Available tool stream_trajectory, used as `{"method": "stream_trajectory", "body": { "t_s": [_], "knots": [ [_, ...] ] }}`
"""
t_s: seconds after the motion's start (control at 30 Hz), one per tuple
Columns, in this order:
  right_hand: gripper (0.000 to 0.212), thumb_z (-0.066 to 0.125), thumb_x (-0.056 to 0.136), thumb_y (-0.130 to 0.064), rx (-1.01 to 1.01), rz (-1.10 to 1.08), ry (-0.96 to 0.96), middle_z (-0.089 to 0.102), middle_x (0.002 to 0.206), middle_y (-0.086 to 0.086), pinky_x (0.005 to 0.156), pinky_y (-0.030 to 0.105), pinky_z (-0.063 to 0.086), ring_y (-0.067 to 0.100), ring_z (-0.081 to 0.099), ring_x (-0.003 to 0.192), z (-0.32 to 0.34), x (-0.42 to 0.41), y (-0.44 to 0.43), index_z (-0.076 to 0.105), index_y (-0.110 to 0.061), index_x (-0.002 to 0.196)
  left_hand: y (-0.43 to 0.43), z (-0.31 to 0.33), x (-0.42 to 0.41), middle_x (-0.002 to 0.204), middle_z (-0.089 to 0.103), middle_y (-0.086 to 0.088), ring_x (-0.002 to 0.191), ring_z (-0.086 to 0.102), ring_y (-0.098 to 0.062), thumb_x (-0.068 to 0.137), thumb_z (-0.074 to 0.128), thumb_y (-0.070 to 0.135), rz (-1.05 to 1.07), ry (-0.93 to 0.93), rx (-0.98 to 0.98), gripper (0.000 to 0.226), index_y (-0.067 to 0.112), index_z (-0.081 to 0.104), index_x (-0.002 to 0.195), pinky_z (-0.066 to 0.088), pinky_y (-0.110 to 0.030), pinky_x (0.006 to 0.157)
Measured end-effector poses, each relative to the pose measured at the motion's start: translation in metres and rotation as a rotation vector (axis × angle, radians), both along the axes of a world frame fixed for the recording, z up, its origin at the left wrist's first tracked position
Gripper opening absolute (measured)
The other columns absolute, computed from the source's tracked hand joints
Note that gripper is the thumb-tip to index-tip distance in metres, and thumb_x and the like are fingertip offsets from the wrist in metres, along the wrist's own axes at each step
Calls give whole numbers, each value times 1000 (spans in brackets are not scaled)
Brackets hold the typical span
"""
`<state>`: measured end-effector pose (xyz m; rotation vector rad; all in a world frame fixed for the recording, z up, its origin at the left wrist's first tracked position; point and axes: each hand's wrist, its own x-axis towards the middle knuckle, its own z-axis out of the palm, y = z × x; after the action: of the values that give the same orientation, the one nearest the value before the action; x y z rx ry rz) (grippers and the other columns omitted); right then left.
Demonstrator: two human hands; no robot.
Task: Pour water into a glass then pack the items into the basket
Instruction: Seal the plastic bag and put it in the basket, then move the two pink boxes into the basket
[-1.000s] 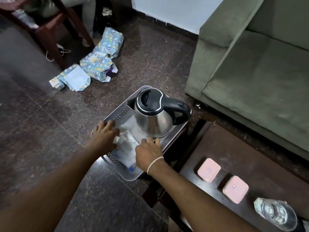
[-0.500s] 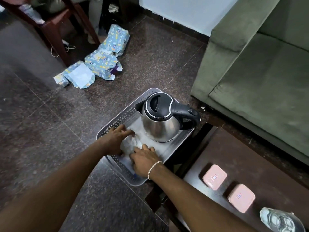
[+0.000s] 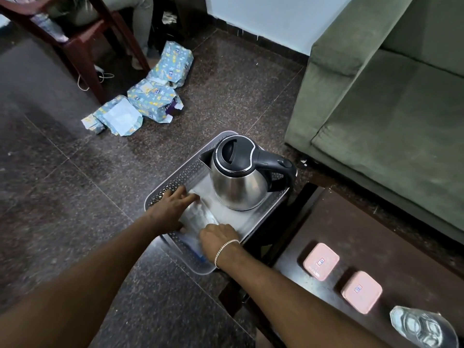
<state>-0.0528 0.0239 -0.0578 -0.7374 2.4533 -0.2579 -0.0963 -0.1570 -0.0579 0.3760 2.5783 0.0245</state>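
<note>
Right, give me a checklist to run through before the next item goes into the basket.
1. Kettle upright inside the basket: ok.
2. Clear bottle lying flat in the basket: ok.
3. Left hand and right hand free of the bottle: not ok, both rest on it.
4. Two pink boxes packed: not ok, both on the dark table.
5. Glass packed: not ok, on the table.
6. Room left beside the kettle for everything: cannot tell.

Both bare arms extended forward-down. Left hand [image 3: 173, 209] palm-down, fingers spread; right hand [image 3: 219, 237] palm-down, fingers curled, silver chain bracelet [image 3: 225, 249] on wrist.
</note>
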Motion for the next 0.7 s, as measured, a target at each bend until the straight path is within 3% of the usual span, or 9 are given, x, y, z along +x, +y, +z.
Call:
{"method": "stream_trajectory", "body": {
  "t_s": [0.1,0.17,0.23,0.47,0.7],
  "knots": [
    [27,53,95,-10,-20,31,57,69,122,11,93,41,50,33,67,113,2,2,-1,67,-10,119,5,6,3,146,36,-2,119,42,-30,65,95,36,-8,25,-43,105,36,35,151,48,-42,99],
    [25,63,91,-16,-59,27,72,69,118,13,90,41,50,34,66,110,6,2,8,67,-9,115,9,12,5,146,37,-2,119,39,-30,67,93,39,-15,47,-58,102,34,36,151,47,-41,97],
    [38,73,84,-29,-141,-9,89,65,118,12,88,42,50,35,62,108,11,8,24,64,-10,115,16,23,8,147,37,-2,120,36,-30,69,92,43,8,75,-51,99,33,38,151,48,-42,98],
    [35,60,85,-42,-428,-265,392,58,108,4,85,45,49,29,54,99,47,40,85,59,-17,109,61,72,31,148,39,-5,126,40,-34,67,93,42,-44,174,17,96,30,44,149,53,-47,91],
    [43,67,85,-42,-480,-469,449,59,111,4,84,44,51,28,55,96,69,73,186,61,-17,119,146,104,54,136,46,-8,113,49,-34,66,95,39,-106,221,110,91,23,50,143,50,-49,99]
  ]
}}
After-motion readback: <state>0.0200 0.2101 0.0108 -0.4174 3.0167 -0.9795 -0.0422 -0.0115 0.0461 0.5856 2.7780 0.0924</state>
